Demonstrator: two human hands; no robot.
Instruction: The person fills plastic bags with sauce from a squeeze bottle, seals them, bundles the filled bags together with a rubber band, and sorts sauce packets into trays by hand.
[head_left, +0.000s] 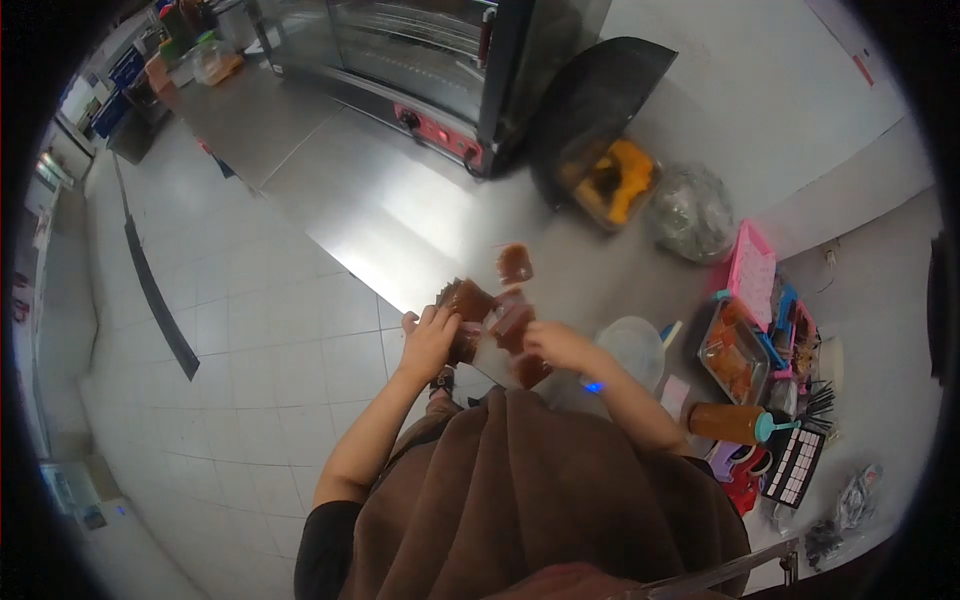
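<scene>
Left hand: the left hand [430,338] is partly closed, fingers curled over the outer side of the brown packs [466,301]; how firmly it grips is hidden. A light, flat hold would steady them without squeezing the soft-looking contents.
Right hand: the right hand [555,345] is bent inward at the other side of the group, fingertips drawn together; blur hides whether a pack is pinched. Small, separate pinches at a pack's rim should disturb its neighbours least.
Brown packs: glossy, reddish-brown, bunched between the hands beside the front edge of the steel tabletop [400,205]. Working slightly farther in would lower the risk of one slipping off.
Single pack: one brown piece [514,262] lies just beyond the bunch; keeping spacing like that makes each easier to take cleanly.
Right forearm: it passes close to the round translucent container [631,352]; a low elbow sweep could knock it, so short wrist moves are safer.
Farther right: a clear tray [733,352] with orange-red contents and a brown bottle [727,422] with a turquoise cap, both well apart from the fingers.
</scene>
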